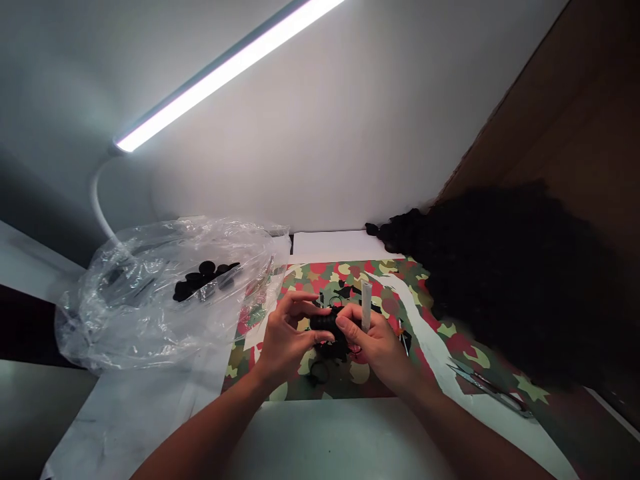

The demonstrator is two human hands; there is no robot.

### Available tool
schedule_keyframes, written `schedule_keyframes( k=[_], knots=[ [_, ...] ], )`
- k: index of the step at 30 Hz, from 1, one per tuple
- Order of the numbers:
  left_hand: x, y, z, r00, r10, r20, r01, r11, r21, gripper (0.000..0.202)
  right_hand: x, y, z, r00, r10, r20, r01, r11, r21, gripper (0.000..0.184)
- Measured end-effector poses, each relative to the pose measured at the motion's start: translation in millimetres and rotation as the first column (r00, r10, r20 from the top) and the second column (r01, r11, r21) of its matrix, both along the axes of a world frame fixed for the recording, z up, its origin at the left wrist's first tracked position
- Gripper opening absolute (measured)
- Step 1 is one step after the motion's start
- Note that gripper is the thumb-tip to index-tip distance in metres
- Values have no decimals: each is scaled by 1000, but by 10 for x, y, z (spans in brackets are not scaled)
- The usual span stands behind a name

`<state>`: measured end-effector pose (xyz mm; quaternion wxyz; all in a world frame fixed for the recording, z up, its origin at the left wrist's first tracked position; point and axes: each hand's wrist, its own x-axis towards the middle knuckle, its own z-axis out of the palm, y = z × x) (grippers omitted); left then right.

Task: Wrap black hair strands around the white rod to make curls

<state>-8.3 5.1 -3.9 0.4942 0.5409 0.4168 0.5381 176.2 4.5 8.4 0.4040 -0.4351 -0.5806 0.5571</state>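
Observation:
My left hand [293,330] curls its thumb and fingers around the end of a short black ribbed cylinder [323,321]. At the cylinder's other end, my right hand [373,337] has thumb and forefinger pinched together against it. A pale, flat stick-like handle [367,303] rises from the same hand's grip; its lower end is hidden by the fingers. Beneath both hands lie black scraps [345,290] and a thin black ring [319,372], on a camouflage-patterned sheet [350,393].
A clear plastic bag [150,333] with several black round pieces [207,268] lies on the left. Scissors [493,390] rest at the right, near a large heap of black pieces [500,280]. A lit lamp [230,73] hangs above; cardboard [565,113] stands on the right.

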Motion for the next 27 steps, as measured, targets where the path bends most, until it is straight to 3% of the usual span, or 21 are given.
schedule_keyframes(
  k=[4, 7, 10, 13, 16, 19, 21, 27],
  knots=[
    [-27, 15, 27, 993, -19, -113, 25, 998, 49, 50, 16, -1, 23, 999, -25, 41, 22, 998, 65, 37],
    [-54, 41, 36, 960, 55, -275, -20, 991, 129, 56, 44, 15, 9, 973, -179, 145, 136, 955, 264, 30],
    [-61, 62, 4, 980, -49, -193, 43, 998, -34, 55, 50, 34, -58, 938, -281, 203, 160, 870, 467, 23],
    [-43, 64, -36, 974, -227, -16, 220, 956, -194, 48, 23, 37, -131, 955, -154, 253, -14, 829, 559, 21],
    [-17, 55, -54, 979, -206, 4, 202, 956, -214, 40, 27, 33, -143, 963, -28, 268, -120, 846, 520, 31],
    [4, 60, -63, 990, -140, -18, 132, 964, -229, 75, 90, 52, -92, 975, -160, 156, 78, 899, 431, 44],
    [12, 72, -73, 991, -111, -69, 94, 972, -217, 86, 133, 77, -48, 957, -262, 124, 192, 893, 408, 43],
    [13, 76, -111, 959, -98, -265, 80, 994, -78, 70, 46, 69, -56, 943, -95, 319, -24, 936, 350, 18]
  ],
)
